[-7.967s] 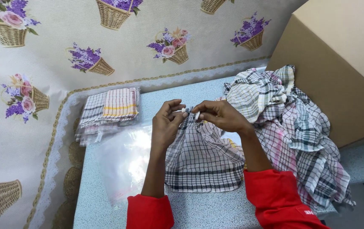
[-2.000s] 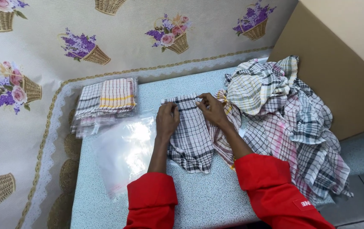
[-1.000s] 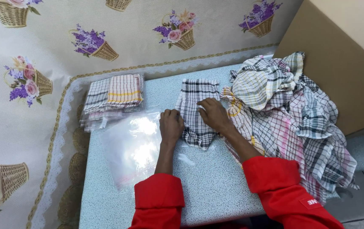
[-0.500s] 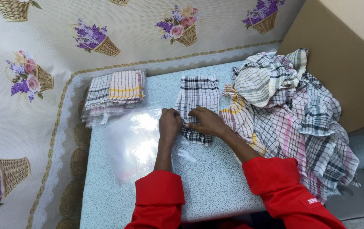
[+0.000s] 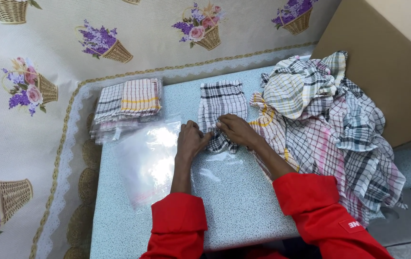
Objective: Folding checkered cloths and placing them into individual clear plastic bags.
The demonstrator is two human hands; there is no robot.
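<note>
Pinching the near edge of a black-and-white checked cloth (image 5: pixel 220 111), both hands meet at the middle of the speckled blue surface (image 5: pixel 243 201). Far left of the hands, a floral wall covering (image 5: pixel 37 57) with printed flower baskets hangs down and drapes along the surface edge, lace trim showing. Up and left of the left hand sits a stack of folded cloths (image 5: pixel 127 103), grey checked and pink-yellow striped, some in clear wrap. Just left of the left hand, touching its outer side, lies a clear plastic bag (image 5: pixel 148 160), flat and shiny, reaching back toward the red sleeve. Left hand (image 5: pixel 191 140) is closed, fingers curled down on the cloth's lower left corner, thumb side toward the right hand. The checked cloth lies folded narrow, running from between the two hands away toward the wall, flat on the surface, its near end bunched under the fingers. Right hand (image 5: pixel 236 130) is closed too, fingertips gripping the cloth's near edge, almost touching the left hand. Just right of the right hand, against the wrist and forearm, starts a heap of loose checked cloths (image 5: pixel 330 124), yellow, pink, grey and black patterns, tumbled over each other and spilling over the right edge of the surface. Beyond the heap, further right, stands a brown cardboard panel (image 5: pixel 382 62), tilted. Both forearms bare, red sleeves (image 5: pixel 320 211) pushed up near the bottom of view.
</note>
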